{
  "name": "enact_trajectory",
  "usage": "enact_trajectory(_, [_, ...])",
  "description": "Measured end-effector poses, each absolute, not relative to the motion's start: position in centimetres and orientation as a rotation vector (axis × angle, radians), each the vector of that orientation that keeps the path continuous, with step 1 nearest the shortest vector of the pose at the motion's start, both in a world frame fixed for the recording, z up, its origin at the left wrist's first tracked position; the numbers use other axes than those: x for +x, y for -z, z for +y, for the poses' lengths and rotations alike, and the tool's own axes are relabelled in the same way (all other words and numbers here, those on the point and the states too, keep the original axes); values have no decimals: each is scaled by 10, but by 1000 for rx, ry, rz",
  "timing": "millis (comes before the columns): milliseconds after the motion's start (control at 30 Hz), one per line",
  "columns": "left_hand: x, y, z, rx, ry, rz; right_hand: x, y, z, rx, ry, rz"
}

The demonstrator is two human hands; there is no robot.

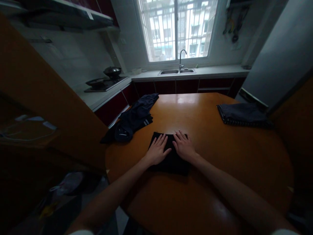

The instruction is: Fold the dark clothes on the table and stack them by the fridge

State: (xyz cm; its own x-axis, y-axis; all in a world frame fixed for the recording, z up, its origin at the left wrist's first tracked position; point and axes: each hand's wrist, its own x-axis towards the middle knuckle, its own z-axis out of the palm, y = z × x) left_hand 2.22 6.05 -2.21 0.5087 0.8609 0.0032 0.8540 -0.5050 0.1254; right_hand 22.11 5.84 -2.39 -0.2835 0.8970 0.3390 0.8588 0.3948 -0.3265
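Folded black cloth (171,164) lies flat near our edge of the worktop (207,143). Our left hand (157,150) and right hand (184,147) rest on it, fingers spread flat, gripping nothing. Even pressure from the middle outward should keep the edges square. Crumpled dark garment (135,119) to the left; folded grey garment (243,115) well apart to the right.

No legible writing, label or number on black cloth (171,165) or table (220,182).

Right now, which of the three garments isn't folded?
The dark blue garment at the left edge lies crumpled; the black one and the grey one are folded.
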Motion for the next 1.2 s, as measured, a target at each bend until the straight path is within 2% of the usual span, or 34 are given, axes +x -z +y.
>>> enact_trajectory(200, [5,20,59,2523,-152,1569,260,32,75,-1762,-335,-2020])
enact_trajectory(333, [-22,28,73,2374,-256,1522,285,31,59,-1707,-385,-1703])
enact_trajectory(400, [-36,33,85,2321,-321,1528,288,28,39,-1685,-644,-1501])
enact_trajectory(533, [-54,34,105,2182,-473,1656,279,14,6,-1622,-1386,-1030])
enact_trajectory(633, [-54,27,107,2139,-718,1671,270,1,3,-1588,-1615,-891])
enact_trajectory(700, [-51,23,100,2187,-753,1564,265,-5,11,-1628,-1671,-884])
enact_trajectory(900, [-46,31,82,2245,-368,1554,241,-10,29,-1434,-1866,-643])
enact_trajectory(1100, [-46,39,92,2237,-420,1625,244,-23,28,-1439,-1760,-547])
enact_trajectory(1200, [-46,43,98,2263,-502,1614,279,-39,28,-1401,-1571,-614])
